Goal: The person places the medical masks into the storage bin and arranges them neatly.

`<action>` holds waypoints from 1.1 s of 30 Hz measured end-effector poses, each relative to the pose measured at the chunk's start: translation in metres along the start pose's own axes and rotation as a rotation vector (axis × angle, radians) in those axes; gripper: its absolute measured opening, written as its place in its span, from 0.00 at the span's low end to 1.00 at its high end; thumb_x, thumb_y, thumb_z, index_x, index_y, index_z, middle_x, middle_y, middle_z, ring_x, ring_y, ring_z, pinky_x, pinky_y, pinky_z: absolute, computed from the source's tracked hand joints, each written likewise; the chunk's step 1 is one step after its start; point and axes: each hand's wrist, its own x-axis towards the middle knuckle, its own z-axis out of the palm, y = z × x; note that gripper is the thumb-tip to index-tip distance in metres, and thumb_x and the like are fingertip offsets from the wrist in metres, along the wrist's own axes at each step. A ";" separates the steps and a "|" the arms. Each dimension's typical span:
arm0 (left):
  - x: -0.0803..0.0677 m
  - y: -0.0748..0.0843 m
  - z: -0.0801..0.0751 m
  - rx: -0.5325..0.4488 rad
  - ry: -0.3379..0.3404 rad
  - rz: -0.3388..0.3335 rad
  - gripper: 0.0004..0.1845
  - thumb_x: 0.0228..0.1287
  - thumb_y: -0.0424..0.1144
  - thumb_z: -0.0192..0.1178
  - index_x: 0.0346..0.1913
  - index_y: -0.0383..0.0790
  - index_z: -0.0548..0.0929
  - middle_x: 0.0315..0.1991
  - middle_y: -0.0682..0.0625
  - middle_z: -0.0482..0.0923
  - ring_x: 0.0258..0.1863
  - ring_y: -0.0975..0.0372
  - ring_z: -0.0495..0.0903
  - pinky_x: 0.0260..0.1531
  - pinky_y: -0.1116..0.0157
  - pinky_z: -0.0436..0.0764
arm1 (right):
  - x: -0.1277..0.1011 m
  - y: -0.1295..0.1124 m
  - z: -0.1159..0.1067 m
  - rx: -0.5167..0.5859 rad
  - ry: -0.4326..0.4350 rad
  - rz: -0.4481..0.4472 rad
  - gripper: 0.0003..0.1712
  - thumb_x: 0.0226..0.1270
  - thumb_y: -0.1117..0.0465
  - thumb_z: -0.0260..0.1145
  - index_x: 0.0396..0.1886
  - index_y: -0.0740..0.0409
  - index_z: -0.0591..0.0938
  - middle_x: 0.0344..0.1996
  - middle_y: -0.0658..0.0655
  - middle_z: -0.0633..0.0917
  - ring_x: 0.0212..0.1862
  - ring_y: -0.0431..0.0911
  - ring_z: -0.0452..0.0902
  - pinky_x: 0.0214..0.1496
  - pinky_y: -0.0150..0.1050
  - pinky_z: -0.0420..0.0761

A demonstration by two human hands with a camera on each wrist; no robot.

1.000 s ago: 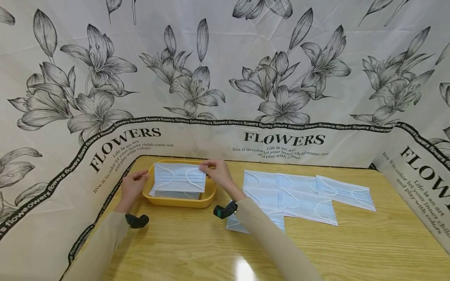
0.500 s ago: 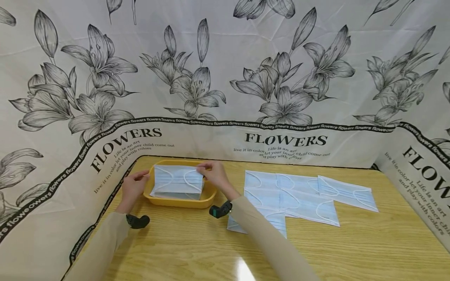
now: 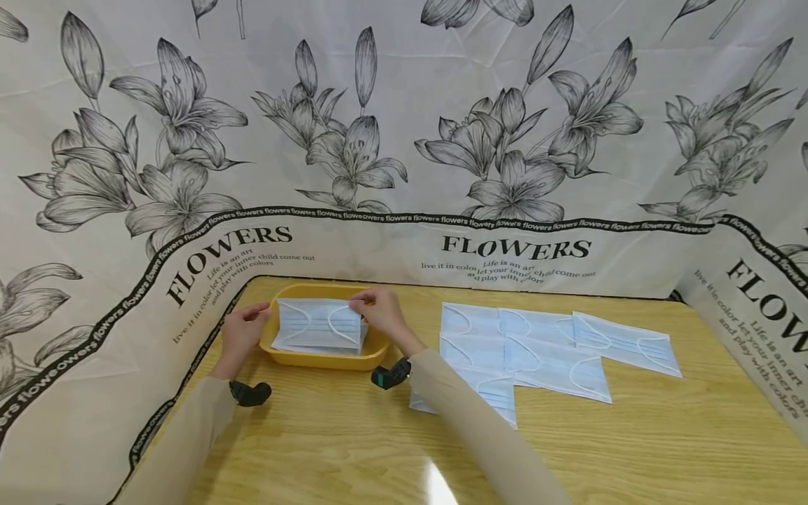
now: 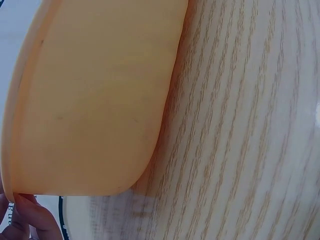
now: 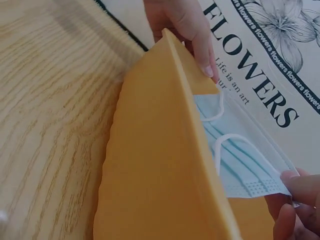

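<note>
A yellow plastic tray (image 3: 325, 361) with raised walls stands at the back left of the table. At its left end, my left hand (image 3: 241, 337) grips the rim, thumb (image 4: 40, 217) below the edge in the left wrist view. My right hand (image 3: 385, 315) pinches the right corner of a pale blue pleated face mask (image 5: 245, 162) between thumb and fingers. That mask lies level over the inside of the tray, white ear loops facing up. Below it, the edge of another mask (image 3: 287, 348) shows in the tray; the rest is hidden.
Several face masks (image 3: 549, 361) lie overlapping in rows on the wooden table (image 3: 606, 449) to the right of the tray. My right forearm (image 3: 467, 421) passes over the nearest ones. A flower-printed cloth (image 3: 379, 245) rises behind the table and at both sides.
My right hand has moved slightly left and lowered the mask into the tray, onto the one below. The left hand stays at the tray's rim.
</note>
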 end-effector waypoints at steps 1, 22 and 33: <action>0.000 0.000 -0.001 0.003 0.002 -0.001 0.17 0.68 0.41 0.58 0.54 0.36 0.84 0.51 0.36 0.81 0.46 0.53 0.78 0.27 0.78 0.70 | 0.000 -0.001 0.001 -0.011 -0.002 0.000 0.09 0.64 0.61 0.67 0.39 0.60 0.88 0.35 0.59 0.88 0.23 0.37 0.74 0.25 0.28 0.78; -0.001 -0.003 -0.002 -0.016 -0.024 0.003 0.18 0.69 0.42 0.56 0.55 0.37 0.83 0.53 0.36 0.80 0.48 0.51 0.79 0.26 0.78 0.72 | 0.000 -0.002 0.001 -0.015 -0.021 0.051 0.09 0.59 0.62 0.71 0.38 0.61 0.88 0.31 0.59 0.87 0.22 0.38 0.75 0.25 0.28 0.79; -0.003 -0.002 -0.002 -0.008 -0.016 0.007 0.18 0.69 0.42 0.56 0.56 0.37 0.82 0.51 0.36 0.80 0.44 0.53 0.78 0.25 0.76 0.72 | -0.002 -0.004 0.002 -0.042 -0.022 0.046 0.07 0.63 0.66 0.67 0.37 0.63 0.88 0.32 0.60 0.88 0.22 0.39 0.78 0.26 0.28 0.80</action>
